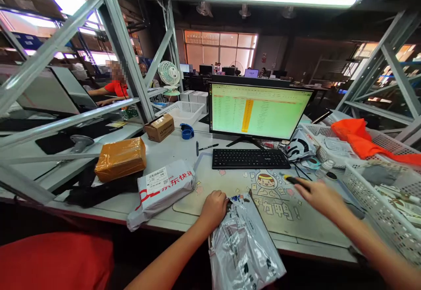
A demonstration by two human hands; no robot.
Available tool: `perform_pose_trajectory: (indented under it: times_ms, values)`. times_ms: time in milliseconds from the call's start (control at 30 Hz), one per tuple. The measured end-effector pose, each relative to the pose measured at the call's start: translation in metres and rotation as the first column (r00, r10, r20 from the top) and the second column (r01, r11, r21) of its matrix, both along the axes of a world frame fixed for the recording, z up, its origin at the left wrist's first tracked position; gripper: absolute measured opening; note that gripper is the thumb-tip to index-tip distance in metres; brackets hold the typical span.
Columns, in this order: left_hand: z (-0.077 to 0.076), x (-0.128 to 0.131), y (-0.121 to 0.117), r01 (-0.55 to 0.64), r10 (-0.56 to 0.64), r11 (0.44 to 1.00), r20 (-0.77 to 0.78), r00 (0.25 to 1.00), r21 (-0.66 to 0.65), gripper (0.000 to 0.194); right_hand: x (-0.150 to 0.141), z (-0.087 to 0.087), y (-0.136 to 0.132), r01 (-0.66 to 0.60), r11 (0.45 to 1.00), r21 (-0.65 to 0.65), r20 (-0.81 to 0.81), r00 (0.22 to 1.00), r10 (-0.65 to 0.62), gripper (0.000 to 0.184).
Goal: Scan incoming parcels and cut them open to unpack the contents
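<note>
My left hand [214, 207] is closed on the upper left corner of a grey plastic mailing bag [245, 246], which lies tilted over the desk's front edge. The bag's top end looks crumpled, with a bit of blue print showing. Off to the right, my right hand [324, 198] is wrapped round a black and yellow utility knife [297, 182], held above the desk mat [276, 202] and apart from the bag. Motion blurs this hand and forearm. Left of my left hand rests a white parcel [167, 184] with red print and a label.
A keyboard [251, 159] and a lit monitor [259, 110] stand behind the mat. Boxes, including a brown taped one [121, 159], sit on the left. White plastic baskets [371, 198] line the right side. Metal frame posts rise around the desk; a person [115, 87] sits far left.
</note>
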State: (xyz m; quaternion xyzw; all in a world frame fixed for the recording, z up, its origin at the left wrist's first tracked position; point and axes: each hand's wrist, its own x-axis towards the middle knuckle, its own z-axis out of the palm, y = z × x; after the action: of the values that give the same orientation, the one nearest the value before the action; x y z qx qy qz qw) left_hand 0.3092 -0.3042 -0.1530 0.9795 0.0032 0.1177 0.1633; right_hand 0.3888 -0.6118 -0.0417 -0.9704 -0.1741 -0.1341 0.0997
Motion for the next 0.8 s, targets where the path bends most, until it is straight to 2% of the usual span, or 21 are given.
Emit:
perform_pose_trajectory:
  times_ms: [100,167,233,333,400,500,567,633,700,733,800]
  values:
    - [-0.001,0.004,-0.004,-0.03,0.03,0.999,0.003,1.0,-0.019,0.02,-0.023,-0.017,0.01,-0.139,0.988,-0.065,-0.175,0.976,0.126,0.04]
    - [-0.003,0.004,-0.005,-0.05,0.05,0.998,0.003,0.999,-0.03,0.022,-0.04,-0.031,0.032,-0.254,0.959,-0.123,-0.275,0.938,0.213,0.042]
    - [-0.004,0.003,-0.004,-0.058,0.059,0.998,0.003,0.998,-0.034,0.022,-0.052,-0.042,0.056,-0.337,0.924,-0.181,-0.31,0.911,0.272,0.043]
    - [-0.005,0.001,-0.002,-0.041,0.041,0.999,0.007,0.999,-0.027,0.02,-0.054,-0.045,0.081,-0.374,0.894,-0.247,-0.289,0.909,0.3,0.043]
    - [-0.005,-0.001,-0.001,-0.021,0.021,1.0,0.008,1.0,-0.018,0.02,-0.044,-0.039,0.084,-0.352,0.897,-0.268,-0.261,0.923,0.284,0.044]
    - [-0.004,-0.005,0.002,-0.018,0.019,1.0,0.013,1.0,-0.008,0.022,-0.011,-0.016,0.062,-0.266,0.925,-0.27,-0.24,0.949,0.203,0.045]
    - [-0.003,-0.008,0.004,-0.034,0.034,0.999,0.022,0.999,-0.01,0.024,0.014,0.004,0.026,-0.137,0.949,-0.284,-0.21,0.975,0.078,0.051]
    - [-0.003,-0.01,0.004,-0.048,0.048,0.999,0.026,0.999,-0.017,0.023,0.031,0.017,-0.016,0.016,0.95,-0.312,-0.16,0.985,-0.069,0.055]
    - [-0.002,-0.009,0.003,-0.061,0.062,0.998,0.025,0.998,-0.03,0.021,0.029,0.014,-0.046,0.181,0.932,-0.314,-0.099,0.97,-0.221,0.051]
    - [-0.002,-0.007,0.002,-0.072,0.073,0.997,0.023,0.997,-0.038,0.02,0.02,0.006,-0.052,0.176,0.936,-0.304,-0.14,0.964,-0.226,0.051]
    - [-0.001,-0.002,0.0,-0.102,0.103,0.993,0.018,0.995,-0.055,0.021,-0.01,-0.016,-0.041,0.045,0.964,-0.263,-0.212,0.972,-0.104,0.048]
